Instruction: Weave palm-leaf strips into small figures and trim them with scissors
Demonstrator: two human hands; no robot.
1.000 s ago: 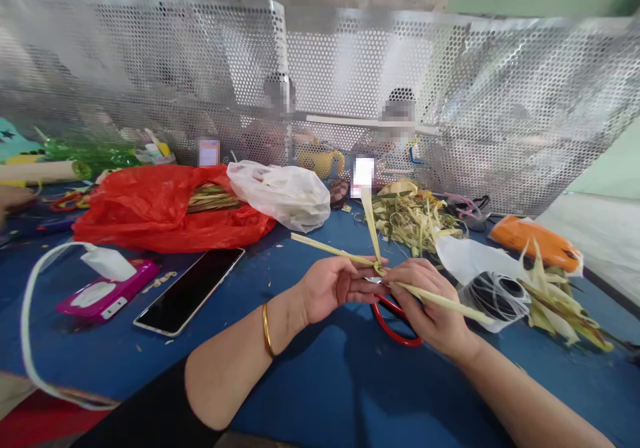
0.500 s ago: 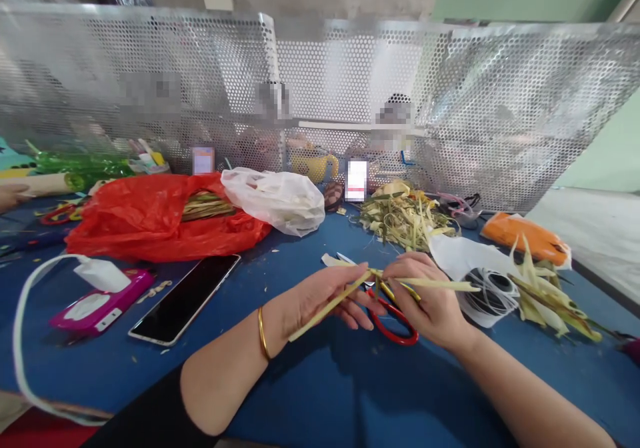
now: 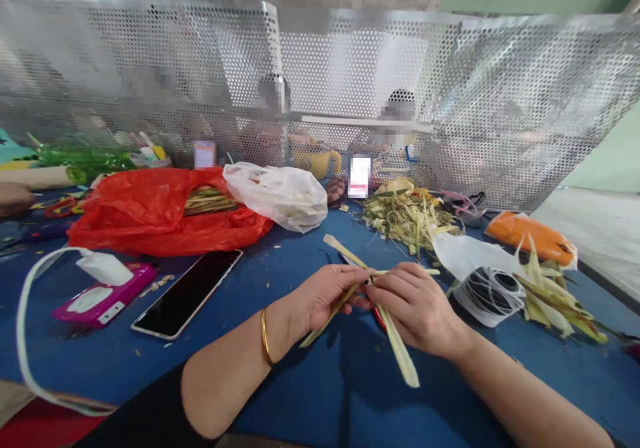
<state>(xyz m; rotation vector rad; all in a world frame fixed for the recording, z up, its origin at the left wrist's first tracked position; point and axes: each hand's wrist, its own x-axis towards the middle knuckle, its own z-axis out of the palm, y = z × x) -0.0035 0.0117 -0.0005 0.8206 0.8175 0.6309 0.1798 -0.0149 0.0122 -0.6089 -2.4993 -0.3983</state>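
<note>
Pale, dry corn-husk-like strips (image 3: 401,355) cross between my two hands above the blue table. My left hand (image 3: 330,295), with a gold bangle at the wrist, pinches them near the crossing, and one strip hangs down past its palm. My right hand (image 3: 413,305) grips the strips from the other side, its fingertips close to the left ones. One strip end points to the right above the right knuckles; a wide one slants down toward me. Red-handled scissors (image 3: 379,317) lie behind and under the hands, mostly hidden.
Behind are a red bag (image 3: 135,215) of strips, a white bag (image 3: 280,198) and a husk pile (image 3: 403,215). A wire spool (image 3: 487,295) and orange packet (image 3: 530,238) lie right; a phone (image 3: 187,295) and magenta power strip (image 3: 107,295) left. Perforated metal panels (image 3: 340,61) stand across the back.
The wide strip that pointed right now slants down toward me, and another end sticks out up-left. My right hand has closed in on the crossing and covers more of the scissors.
</note>
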